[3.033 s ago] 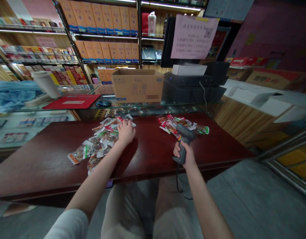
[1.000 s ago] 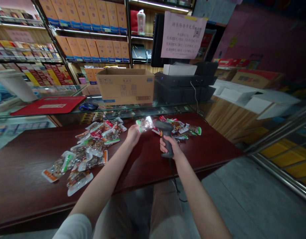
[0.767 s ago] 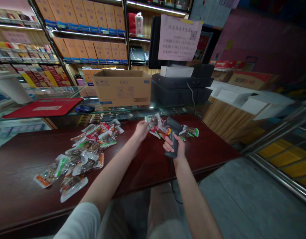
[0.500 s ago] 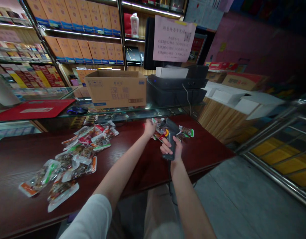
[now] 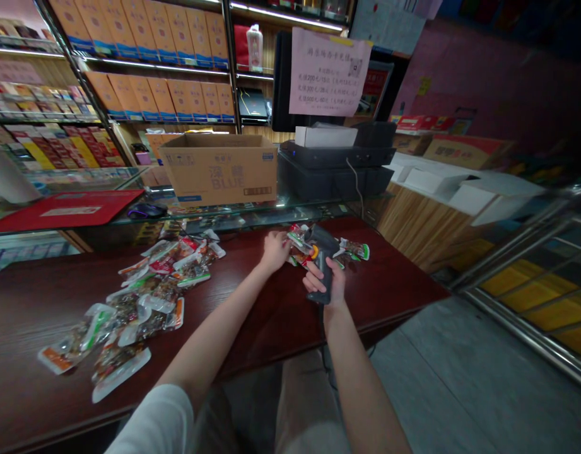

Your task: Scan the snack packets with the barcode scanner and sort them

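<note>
The right grip [image 5: 326,281] holds the scanner [image 5: 323,242] by its handle, packets [image 5: 354,250] just beyond.

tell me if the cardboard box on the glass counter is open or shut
Open: the cardboard box shows its inside walls above the front edge, with nothing closed over the top. Its bottom is hidden.

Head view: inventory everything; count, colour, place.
scanner: one, dark grey, right grip
left packets: many, multicoloured
right packets: several, multicoloured, partly hidden
table: one, dark red, under packets
carton: one, brown, centre
mouse: one, dark, left of carton
mat: one, red, left
cup: one, white, far left
sign: one, pink, on monitor
shelf boxes: many, orange, upper left
railing: silver, right
left hand: one, by right packets
right hand: one, holding scanner
</note>
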Motion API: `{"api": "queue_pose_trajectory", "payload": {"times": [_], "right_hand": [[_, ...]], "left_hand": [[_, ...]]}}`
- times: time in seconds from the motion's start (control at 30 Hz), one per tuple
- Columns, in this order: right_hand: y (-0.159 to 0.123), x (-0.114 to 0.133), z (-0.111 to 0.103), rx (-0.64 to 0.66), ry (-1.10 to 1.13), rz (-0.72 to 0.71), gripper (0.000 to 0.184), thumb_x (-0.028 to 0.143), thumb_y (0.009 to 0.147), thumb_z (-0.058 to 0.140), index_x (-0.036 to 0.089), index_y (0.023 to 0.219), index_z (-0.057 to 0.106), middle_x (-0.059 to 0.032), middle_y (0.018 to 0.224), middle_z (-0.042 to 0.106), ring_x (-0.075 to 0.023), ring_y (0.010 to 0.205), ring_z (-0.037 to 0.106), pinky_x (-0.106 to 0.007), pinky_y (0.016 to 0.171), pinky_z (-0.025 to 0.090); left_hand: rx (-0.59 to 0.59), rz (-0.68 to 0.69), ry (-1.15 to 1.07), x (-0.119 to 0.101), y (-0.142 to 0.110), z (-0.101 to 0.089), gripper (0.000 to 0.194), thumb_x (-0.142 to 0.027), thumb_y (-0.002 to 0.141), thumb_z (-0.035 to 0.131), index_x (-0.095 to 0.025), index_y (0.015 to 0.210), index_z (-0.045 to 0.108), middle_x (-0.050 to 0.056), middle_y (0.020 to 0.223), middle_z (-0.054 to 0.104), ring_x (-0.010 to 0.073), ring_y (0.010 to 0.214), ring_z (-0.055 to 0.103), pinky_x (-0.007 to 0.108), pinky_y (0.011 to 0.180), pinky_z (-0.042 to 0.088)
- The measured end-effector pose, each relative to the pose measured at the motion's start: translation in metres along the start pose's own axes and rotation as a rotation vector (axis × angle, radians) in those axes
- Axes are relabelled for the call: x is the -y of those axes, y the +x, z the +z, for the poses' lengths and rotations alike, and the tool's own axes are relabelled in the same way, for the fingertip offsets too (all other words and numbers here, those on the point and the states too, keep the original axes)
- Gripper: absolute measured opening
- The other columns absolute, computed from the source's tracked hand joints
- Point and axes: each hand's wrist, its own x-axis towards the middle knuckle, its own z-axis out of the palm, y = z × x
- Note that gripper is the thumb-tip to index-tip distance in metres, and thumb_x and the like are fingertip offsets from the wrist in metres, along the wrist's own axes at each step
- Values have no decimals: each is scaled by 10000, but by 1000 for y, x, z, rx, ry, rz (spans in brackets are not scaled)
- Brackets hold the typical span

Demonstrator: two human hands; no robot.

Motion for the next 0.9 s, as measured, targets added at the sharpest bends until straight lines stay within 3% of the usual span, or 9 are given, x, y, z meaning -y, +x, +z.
{"api": "queue_pose_trajectory", "payload": {"times": [0.13, 0.27, 0.43, 0.63, 0.77, 0.9], "right_hand": [[2, -3, 4, 30, -55, 40, 283, 434, 805, 549, 216, 981, 508, 123, 509, 319, -46, 293, 169, -238, 368, 207], [4, -10, 7, 66, -92, 104, 274, 392, 781, 583, 206, 965, 506, 106, 513, 402, -53, 291, 249, -241, 377, 218], [5, -16, 6, 67, -124, 145, 221, 354, 793, 575, 205, 937, 497, 95, 527, 434, -53, 304, 293, -233, 391, 241], [7, -18, 4, 74, -151, 157, 200, 362, 802, 579, 207, 891, 487, 90, 530, 444, -50, 317, 314, -215, 399, 266], [6, -19, 4, 60, -159, 155, 185, 357, 808, 576, 205, 865, 488, 85, 528, 444, -53, 312, 306, -225, 396, 271], [6, -20, 4, 55, -174, 160, 192, 360, 800, 592, 200, 852, 500, 82, 535, 449, -53, 313, 310, -224, 387, 265]], "left_hand": [[25, 25, 368, 7, -16, -46, 291, -272, 836, 565, -222, 1109, 653, 153, 1212, 563, 348, 1168, 487, 502, 1025, 346], [-22, -17, 786, 20, -34, -99, 382, -290, 859, 509, -129, 1194, 600, 246, 1257, 528, 420, 1192, 461, 550, 991, 343], [-91, -154, 1027, 50, -53, -147, 444, -268, 851, 477, -58, 1233, 559, 297, 1257, 519, 445, 1188, 459, 533, 944, 369], [-107, -239, 1064, 72, -57, -167, 507, -305, 818, 530, -54, 1259, 531, 304, 1265, 522, 432, 1151, 480, 502, 898, 405], [-95, -260, 998, 71, -55, -170, 539, -326, 826, 534, -41, 1282, 516, 311, 1271, 518, 454, 1175, 463, 528, 924, 392], [-107, -305, 931, 68, -58, -177, 650, -426, 822, 581, -115, 1377, 450, 306, 1301, 494, 469, 1178, 477, 541, 924, 393]]}}
